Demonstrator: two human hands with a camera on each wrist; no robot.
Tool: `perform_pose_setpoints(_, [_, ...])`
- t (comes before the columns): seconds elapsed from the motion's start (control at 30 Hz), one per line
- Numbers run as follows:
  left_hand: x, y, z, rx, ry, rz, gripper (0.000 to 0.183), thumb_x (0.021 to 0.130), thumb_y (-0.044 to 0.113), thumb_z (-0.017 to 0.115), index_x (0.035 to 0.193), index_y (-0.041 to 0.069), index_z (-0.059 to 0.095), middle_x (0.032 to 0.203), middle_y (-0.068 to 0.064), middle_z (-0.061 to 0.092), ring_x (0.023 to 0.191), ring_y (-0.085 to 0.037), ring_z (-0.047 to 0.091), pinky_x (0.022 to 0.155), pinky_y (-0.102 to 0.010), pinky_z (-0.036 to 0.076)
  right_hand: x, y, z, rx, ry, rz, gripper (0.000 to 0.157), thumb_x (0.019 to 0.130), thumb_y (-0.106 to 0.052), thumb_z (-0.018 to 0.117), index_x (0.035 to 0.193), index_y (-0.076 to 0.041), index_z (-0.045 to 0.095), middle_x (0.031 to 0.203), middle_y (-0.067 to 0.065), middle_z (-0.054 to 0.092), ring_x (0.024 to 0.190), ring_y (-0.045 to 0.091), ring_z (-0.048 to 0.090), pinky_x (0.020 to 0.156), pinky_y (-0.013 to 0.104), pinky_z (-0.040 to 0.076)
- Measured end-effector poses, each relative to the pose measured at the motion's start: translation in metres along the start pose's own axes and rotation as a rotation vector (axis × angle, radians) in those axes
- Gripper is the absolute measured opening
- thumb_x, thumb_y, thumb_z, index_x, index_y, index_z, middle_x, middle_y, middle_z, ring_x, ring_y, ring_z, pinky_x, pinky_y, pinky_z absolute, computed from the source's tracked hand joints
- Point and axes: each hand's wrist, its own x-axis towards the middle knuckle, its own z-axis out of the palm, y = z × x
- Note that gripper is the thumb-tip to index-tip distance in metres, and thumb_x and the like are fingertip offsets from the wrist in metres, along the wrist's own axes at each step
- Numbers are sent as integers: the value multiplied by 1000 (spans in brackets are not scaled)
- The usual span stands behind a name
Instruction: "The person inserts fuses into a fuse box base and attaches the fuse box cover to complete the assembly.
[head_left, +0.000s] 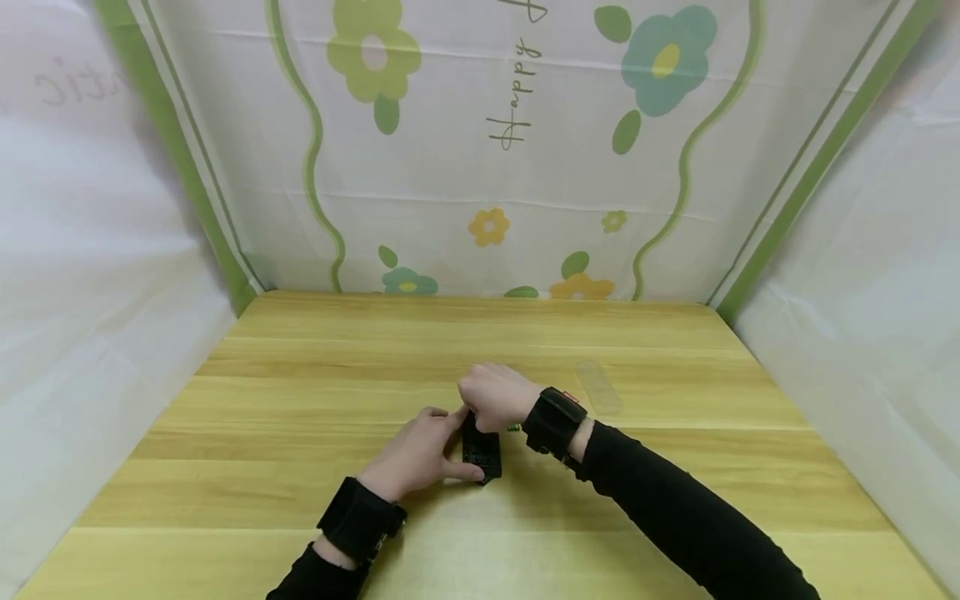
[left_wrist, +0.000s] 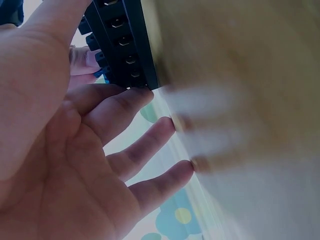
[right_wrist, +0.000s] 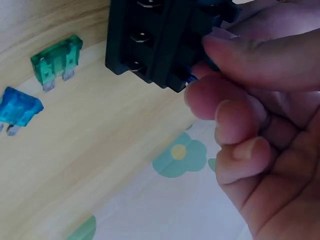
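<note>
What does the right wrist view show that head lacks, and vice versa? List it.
Right wrist only: a blue translucent fuse and a blue bit at the right hand. Head only: a clear oblong strip and black wristbands. Both: that hand, the black rectangular plastic block, the green translucent fuse (barely in head), the light wooden tabletop and flowered white cloth.
</note>
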Motion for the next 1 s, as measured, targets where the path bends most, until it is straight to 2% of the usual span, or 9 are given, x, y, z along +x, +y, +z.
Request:
perform_pose_setpoints(0.23, [1, 0, 1, -2, -6, 1, 96, 76, 61, 68, 150, 13, 30, 109, -14, 64, 119, -36, 47, 93, -42, 42, 3, 2, -2, 59, -46, 11, 43, 72, 6, 54, 57, -18, 22, 57, -6, 10, 54, 10, 6, 51, 24, 9])
perform_pose_setpoints(0.43, [0, 1, 4, -6, -20, -3, 97, 76, 64, 66, 151, 14, 29, 115, -15, 62, 119, -35, 47, 93, -43, 42, -2, 3, 1, 59, -67, 15, 44, 77, 5, 55, 59, -18, 22, 58, -5, 10, 55, 11, 6, 52, 24, 9])
perform_pose_setpoints(0.7, [0, 0, 2, -13, -13, -18, 97, 76, 62, 68, 150, 13, 31, 119, -17, 59, 119, -35, 47, 92, -43, 43, -9, 6, -7, 60, -127, 55, 46, 86, -8, 64, 56, -19, 31, 54, -7, 14, 50, 9, 12, 48, 23, 13])
perform_pose_setpoints(1.0, [1, -1, 1, -13, -14, -15, 97, 75, 64, 66, 150, 12, 32, 117, -15, 61, 121, -35, 46, 93, -43, 42, -9, 10, -9, 95, -121, 44, 46, 85, -10, 65, 52, -20, 35, 51, -7, 16, 48, 9, 13, 47, 23, 13])
